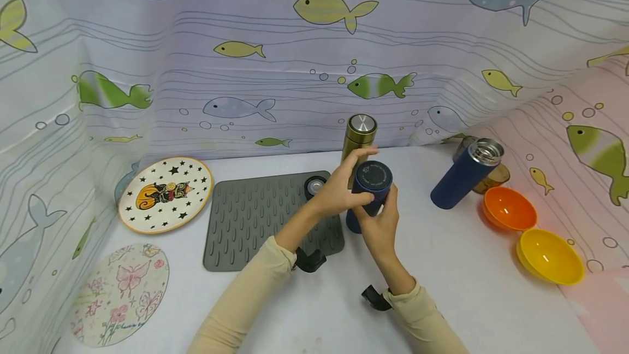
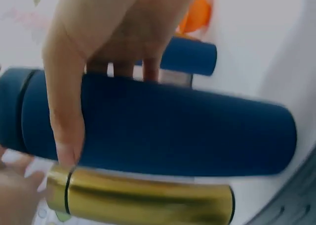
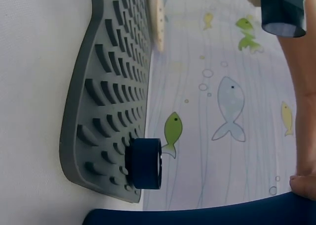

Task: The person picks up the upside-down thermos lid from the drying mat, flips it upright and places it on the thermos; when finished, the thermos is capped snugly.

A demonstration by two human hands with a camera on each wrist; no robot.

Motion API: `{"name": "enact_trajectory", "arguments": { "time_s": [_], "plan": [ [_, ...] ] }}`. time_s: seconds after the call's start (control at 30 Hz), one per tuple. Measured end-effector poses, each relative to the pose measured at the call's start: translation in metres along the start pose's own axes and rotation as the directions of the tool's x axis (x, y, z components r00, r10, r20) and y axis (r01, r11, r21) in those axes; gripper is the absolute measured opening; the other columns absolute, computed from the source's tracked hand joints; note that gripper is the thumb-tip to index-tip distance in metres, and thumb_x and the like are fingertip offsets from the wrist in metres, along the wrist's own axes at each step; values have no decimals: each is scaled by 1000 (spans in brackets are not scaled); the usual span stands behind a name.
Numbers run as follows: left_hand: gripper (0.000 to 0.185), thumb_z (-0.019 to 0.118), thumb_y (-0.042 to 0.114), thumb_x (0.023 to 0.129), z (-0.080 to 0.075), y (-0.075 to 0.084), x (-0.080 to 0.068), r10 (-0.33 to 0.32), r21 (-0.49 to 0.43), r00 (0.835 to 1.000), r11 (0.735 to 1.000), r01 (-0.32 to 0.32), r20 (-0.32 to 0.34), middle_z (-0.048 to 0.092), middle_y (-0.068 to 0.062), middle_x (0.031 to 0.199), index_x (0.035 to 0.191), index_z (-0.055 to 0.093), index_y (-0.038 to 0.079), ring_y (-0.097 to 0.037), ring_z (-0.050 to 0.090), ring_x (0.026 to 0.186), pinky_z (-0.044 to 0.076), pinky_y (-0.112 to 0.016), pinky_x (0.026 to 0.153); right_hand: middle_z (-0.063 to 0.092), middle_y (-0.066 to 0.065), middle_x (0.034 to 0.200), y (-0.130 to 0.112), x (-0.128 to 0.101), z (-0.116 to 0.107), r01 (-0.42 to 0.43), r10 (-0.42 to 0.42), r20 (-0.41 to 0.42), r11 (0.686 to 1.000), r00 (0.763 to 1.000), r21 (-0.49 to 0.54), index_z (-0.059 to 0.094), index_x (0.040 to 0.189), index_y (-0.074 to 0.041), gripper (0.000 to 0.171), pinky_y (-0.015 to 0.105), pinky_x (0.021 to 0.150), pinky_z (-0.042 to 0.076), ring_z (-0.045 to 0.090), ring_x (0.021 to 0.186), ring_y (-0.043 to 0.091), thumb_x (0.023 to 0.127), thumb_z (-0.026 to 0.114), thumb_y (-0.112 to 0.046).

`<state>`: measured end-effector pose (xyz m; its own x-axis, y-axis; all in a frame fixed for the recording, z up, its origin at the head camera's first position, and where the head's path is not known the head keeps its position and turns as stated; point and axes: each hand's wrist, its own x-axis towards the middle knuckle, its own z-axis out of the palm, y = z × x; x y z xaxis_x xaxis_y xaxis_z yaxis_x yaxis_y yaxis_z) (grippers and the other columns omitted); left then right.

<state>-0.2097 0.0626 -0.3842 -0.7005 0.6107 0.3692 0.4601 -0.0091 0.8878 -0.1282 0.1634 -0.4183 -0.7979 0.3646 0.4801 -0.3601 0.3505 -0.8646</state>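
Note:
A dark blue flask (image 1: pixel 355 220) with its lid (image 1: pixel 373 175) on is upright between both hands. My right hand (image 1: pixel 382 228) grips its body just below the lid, thumb across the near side in the left wrist view. The left hand (image 1: pixel 339 187) is at the lid; its thumb touches the edge while the other fingers reach out straight beyond it, blurred in the left wrist view. Close behind stands a gold flask (image 2: pixel 148 196) with a shiny top. A small blue cap (image 3: pixel 146 163) lies on the grey ridged mat (image 1: pixel 265 223), left of the hands.
To the right, another blue flask (image 1: pixel 457 182) stands lidless beside a brown glass-like object (image 1: pixel 493 178). An orange bowl (image 1: pixel 510 209) and a yellow bowl (image 1: pixel 550 255) sit further right. At left are a star-patterned plate (image 1: pixel 167 171) and a round butterfly mat (image 1: pixel 120 294).

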Motion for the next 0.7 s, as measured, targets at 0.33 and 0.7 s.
{"name": "enact_trajectory", "arguments": {
  "time_s": [0.33, 0.7],
  "plan": [
    [83, 84, 7, 74, -1, -1, 1, -49, 4, 999, 999, 49, 13, 38, -9, 154, 145, 41, 10, -22, 35, 141, 32, -48, 115, 52, 29, 134, -2, -3, 2, 21, -21, 16, 1000, 1000, 2, 41, 137, 11, 67, 57, 108, 36, 49, 128, 41, 79, 75, 11],
    [85, 80, 8, 78, -5, 0, -4, -60, -3, 997, 998, 60, 55, 43, -9, 150, 150, 34, 10, -22, 45, 134, 38, -42, 113, 53, 32, 131, -1, -1, 1, 29, -29, 14, 1000, 999, 1, 40, 136, 13, 65, 45, 103, 40, 52, 122, 40, 79, 73, 13]
  ]
}}
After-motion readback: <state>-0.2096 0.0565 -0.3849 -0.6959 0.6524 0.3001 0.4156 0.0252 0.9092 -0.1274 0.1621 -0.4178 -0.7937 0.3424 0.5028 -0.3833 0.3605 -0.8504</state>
